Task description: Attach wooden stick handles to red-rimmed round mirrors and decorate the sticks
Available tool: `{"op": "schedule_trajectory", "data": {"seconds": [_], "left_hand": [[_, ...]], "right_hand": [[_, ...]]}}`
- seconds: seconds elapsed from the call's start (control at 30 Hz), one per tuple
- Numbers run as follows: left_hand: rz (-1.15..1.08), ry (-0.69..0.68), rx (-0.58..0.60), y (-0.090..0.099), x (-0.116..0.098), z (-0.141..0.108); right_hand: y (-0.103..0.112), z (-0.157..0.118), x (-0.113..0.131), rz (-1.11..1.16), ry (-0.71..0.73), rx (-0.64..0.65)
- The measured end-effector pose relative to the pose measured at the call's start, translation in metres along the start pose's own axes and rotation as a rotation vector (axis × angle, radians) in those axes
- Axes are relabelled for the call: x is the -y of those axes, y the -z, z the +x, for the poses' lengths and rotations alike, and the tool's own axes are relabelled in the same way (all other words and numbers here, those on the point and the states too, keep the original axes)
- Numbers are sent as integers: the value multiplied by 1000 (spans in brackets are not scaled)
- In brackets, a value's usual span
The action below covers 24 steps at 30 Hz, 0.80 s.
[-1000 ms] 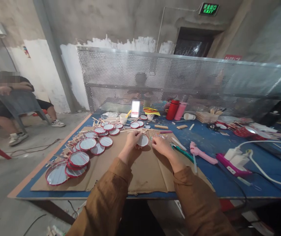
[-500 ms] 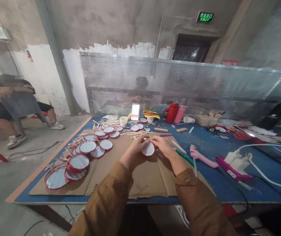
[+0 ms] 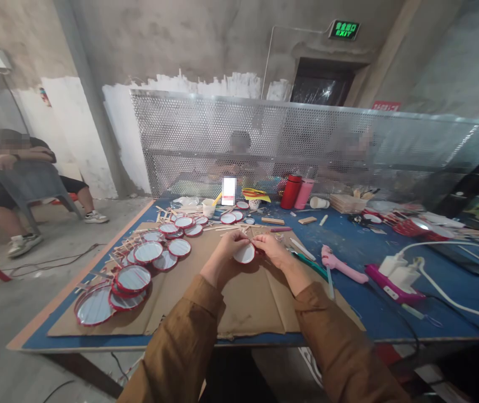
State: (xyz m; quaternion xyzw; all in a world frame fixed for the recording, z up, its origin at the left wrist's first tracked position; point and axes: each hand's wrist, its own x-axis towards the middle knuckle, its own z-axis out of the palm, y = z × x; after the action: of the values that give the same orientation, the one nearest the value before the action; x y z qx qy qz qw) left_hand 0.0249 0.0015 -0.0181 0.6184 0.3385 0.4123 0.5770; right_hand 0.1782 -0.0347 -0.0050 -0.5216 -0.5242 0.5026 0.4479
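My hands hold a small round disc with a red rim and a pale face, a little above the brown cardboard sheet. My left hand grips the disc's left side. My right hand pinches its upper right rim, and my fingers hide that part. Around the left of the cardboard lies a spread of similar red-rimmed round frames, some overlapping, with wooden craft sticks beyond them.
The cardboard lies on a blue worktable with an orange-edged front. To the right are a pink glue gun, a red flask, a pink flask and white cables. A seated person is at left, and a perforated metal screen stands behind.
My right hand has come in from the tabletop and closed on the disc's rim. The disc has risen off the cardboard and tilted between both hands.
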Motion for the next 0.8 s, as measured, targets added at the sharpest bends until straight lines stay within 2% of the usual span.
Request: {"op": "schedule_trajectory", "data": {"seconds": [0.2, 0.43, 0.8], "left_hand": [[57, -61, 0, 3, 2, 2], [294, -106, -78, 0, -5, 4], [289, -70, -153, -18, -2, 6]], "right_hand": [[-3, 4, -6, 11, 5, -20], [-3, 10, -9, -53, 42, -75], [6, 14, -11, -169, 173, -169]]}}
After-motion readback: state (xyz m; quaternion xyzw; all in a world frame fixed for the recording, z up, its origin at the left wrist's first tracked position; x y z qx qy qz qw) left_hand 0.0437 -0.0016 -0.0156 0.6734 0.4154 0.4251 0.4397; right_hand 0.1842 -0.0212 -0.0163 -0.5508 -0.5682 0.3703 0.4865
